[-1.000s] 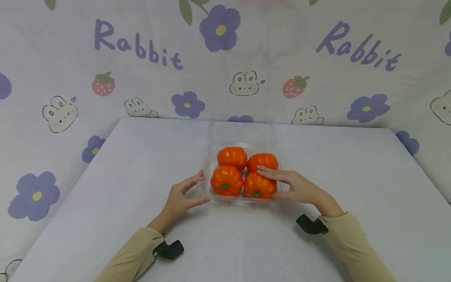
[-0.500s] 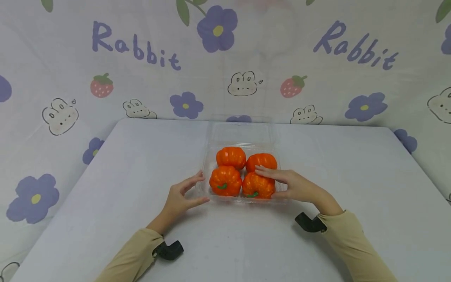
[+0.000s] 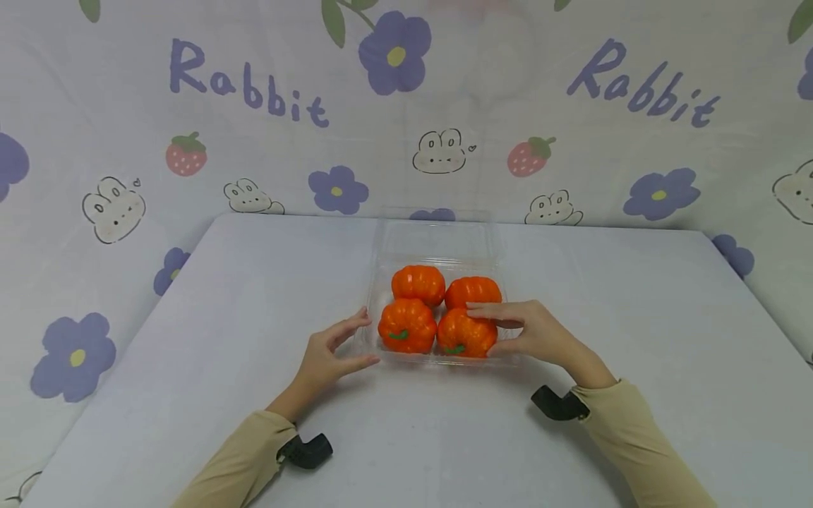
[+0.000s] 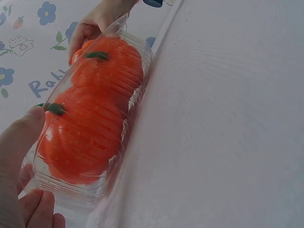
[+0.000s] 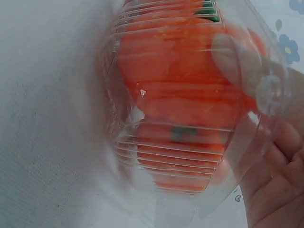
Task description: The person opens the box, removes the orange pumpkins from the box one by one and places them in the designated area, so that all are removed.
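Observation:
A clear plastic container (image 3: 438,362) holds four orange toy pumpkins, and its lid (image 3: 438,240) stands open behind them. My left hand (image 3: 367,339) brackets the container's left front corner, with straight fingers and thumb touching the wall. My right hand (image 3: 484,328) curls its fingers over the front right pumpkin (image 3: 460,337), with the thumb outside at the container's right front wall. The front left pumpkin (image 3: 406,326) and both rear pumpkins are untouched. The left wrist view shows my thumb (image 4: 19,142) against the container (image 4: 128,118). Through the plastic in the right wrist view I see a pumpkin (image 5: 185,90) and my palm (image 5: 280,190).
The container sits mid-table on a pale lilac tabletop (image 3: 635,303). A printed cloth with rabbits, flowers and strawberries (image 3: 444,106) hangs behind and around the table. Black wrist cameras (image 3: 305,450) are strapped to both beige sleeves.
My right hand's fingers have drawn back from the rear right pumpkin and curled more over the front right one. The left hand and the container have barely moved.

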Demonstrator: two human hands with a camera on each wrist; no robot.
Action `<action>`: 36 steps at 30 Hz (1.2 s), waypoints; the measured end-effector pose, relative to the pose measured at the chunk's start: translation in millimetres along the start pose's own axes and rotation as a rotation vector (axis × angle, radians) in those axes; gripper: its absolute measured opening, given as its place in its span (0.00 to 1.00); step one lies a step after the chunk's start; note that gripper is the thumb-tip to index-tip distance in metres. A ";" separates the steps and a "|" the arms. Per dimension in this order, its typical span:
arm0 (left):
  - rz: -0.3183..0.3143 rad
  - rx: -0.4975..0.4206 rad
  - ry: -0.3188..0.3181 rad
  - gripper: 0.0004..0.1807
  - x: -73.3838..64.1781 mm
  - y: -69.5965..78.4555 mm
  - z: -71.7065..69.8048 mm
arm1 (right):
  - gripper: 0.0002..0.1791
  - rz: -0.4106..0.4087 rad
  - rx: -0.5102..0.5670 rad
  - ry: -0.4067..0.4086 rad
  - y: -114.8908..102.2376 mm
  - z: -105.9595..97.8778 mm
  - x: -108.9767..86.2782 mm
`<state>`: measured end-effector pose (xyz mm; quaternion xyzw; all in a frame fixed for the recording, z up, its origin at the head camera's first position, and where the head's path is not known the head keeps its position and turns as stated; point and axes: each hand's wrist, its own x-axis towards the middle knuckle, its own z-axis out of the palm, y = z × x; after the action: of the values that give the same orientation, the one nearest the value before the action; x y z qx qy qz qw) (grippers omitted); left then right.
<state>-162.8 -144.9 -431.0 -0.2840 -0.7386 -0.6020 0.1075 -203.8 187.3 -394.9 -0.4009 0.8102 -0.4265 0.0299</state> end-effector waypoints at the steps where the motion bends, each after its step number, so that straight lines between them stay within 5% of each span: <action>1: -0.003 -0.001 -0.001 0.27 -0.2 0.2 0.1 | 0.29 0.019 0.013 0.005 -0.9 -0.3 -0.1; 6: -0.010 0.016 -0.008 0.27 -0.8 1.9 -0.2 | 0.31 0.091 0.046 0.024 -5.5 -2.2 1.3; 22: 0.013 0.010 -0.010 0.27 -0.4 1.3 0.1 | 0.33 0.035 0.041 0.078 -8.3 -6.1 -0.5; 36: 0.010 0.032 -0.005 0.27 0.1 1.8 0.2 | 0.26 0.078 0.202 0.092 -4.0 -14.1 -5.8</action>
<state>-161.9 -144.5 -429.5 -0.2874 -0.7469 -0.5889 0.1128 -202.8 199.3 -384.8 -0.3440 0.7787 -0.5223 0.0495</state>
